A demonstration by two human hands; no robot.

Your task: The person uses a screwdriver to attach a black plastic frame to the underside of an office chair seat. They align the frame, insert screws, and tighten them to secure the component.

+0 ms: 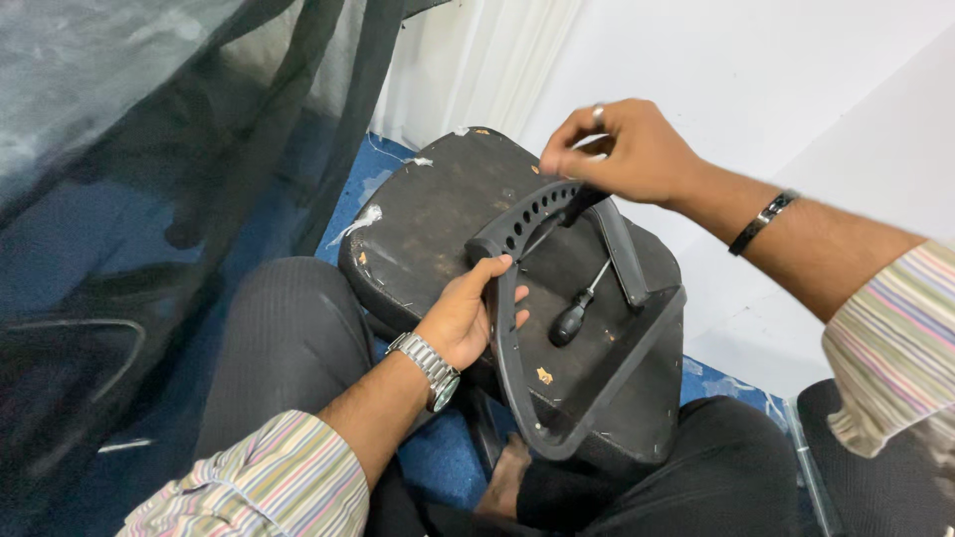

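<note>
While the left hand [468, 316] grips the near curved bar of the plastic armrest frame [557, 328], fingers wrapped over its edge and thumb underneath, the frame stands tilted on the upturned seat base [438, 214]. The left wrist carries a metal watch [428, 368] and extends from a striped sleeve [269, 477].

The right hand [622, 149] hovers at the top of the armrest frame, palm down, fingers closed in a pinch on a small part at the frame's upper bend; the pinched part is too small to identify. A ring sits on 1 finger, and a dark bracelet [761, 221] circles the right wrist.

The armrest frame is a dark grey moulded loop, roughly triangular, with a row of round holes along its upper curved bar. A padded strip [622, 249] runs down its far side.

Inside the frame's loop, a screwdriver [577, 308] lies on the seat base, with a black bulbous handle and a thin metal shaft.

The seat base is a black rounded board, scuffed, with white flecks on its surface. Left of the armrest frame hangs dark mesh fabric [149, 149]. Blue floor [448, 462] shows below it.
</note>
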